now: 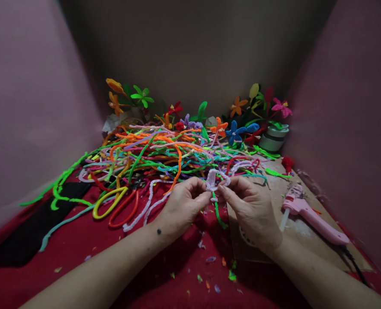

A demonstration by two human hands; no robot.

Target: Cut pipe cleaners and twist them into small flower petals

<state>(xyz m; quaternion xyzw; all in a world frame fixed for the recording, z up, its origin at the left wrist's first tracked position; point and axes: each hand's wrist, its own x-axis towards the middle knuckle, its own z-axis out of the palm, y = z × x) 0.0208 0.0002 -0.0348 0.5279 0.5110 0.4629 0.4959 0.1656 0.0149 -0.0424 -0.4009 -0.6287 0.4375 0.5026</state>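
Between my two hands is a small flower of pale lilac pipe cleaner (pixel 211 179), bent into loops. A green pipe-cleaner stem (pixel 218 212) hangs down below it. My left hand (pixel 185 206) pinches the lilac loops from the left, thumb and forefinger together. From the right, my right hand (pixel 250 210) has its thumb and fingertips closed on another loop of the same flower. Just beyond both hands lies a big tangled heap of coloured pipe cleaners (pixel 151 148). Scissors with one yellow and one red handle (pixel 123 223) lie left of my left hand, their blades hidden under the heap.
A pink glue gun (pixel 315 221) rests on a cardboard sheet (pixel 306 253) at the right, its cord running to the front. Finished pipe-cleaner flowers (pixel 234 132) and a pale pot (pixel 273 138) stand behind. Clippings dot the red cloth (pixel 164 274). A black strip (pixel 25 234) lies left.
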